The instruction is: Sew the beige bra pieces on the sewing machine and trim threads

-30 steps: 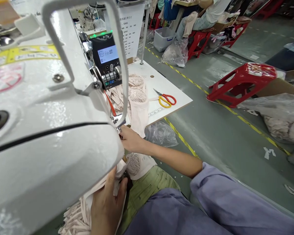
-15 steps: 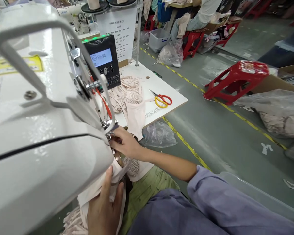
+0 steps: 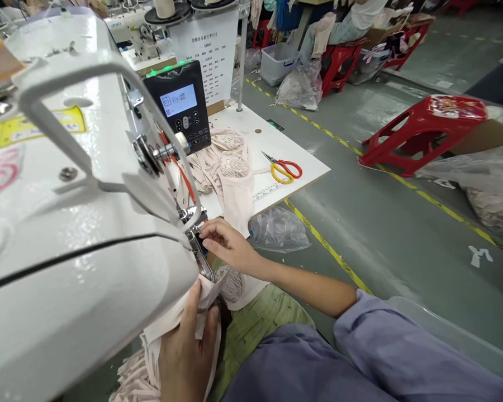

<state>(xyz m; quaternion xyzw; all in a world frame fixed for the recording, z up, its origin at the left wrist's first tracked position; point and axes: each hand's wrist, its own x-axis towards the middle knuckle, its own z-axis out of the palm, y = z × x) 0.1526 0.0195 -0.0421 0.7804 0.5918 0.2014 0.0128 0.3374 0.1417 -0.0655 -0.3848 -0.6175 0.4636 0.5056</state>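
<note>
A white sewing machine point(image 3: 109, 279) fills the left side, its metal presser parts and narrow arm point(image 3: 203, 262) beside my hands. My left hand point(image 3: 188, 346) holds pale pink fabric of a bra point(image 3: 209, 290) at the narrow arm, index finger and thumb on either side of a fold. A lace cup point(image 3: 230, 283) of the same colour hangs over my lap. Close to the presser parts, my right hand point(image 3: 232, 245) has its fingers bent and thumb apart; I see nothing held in it. The needle point is hidden.
On the white table point(image 3: 305, 159) lie scissors point(image 3: 285, 170), a ruler strip point(image 3: 266, 192) and a pile of lace-cup bras point(image 3: 235, 167). A control panel point(image 3: 178, 106) stands behind. A red stool point(image 3: 427, 131) and plastic bags point(image 3: 279, 229) are to the right.
My right hand has drawn slightly back from the presser parts, uncovering the narrow metal arm, and its fingers have loosened. My left hand stays on the fabric. The view has shifted slightly.
</note>
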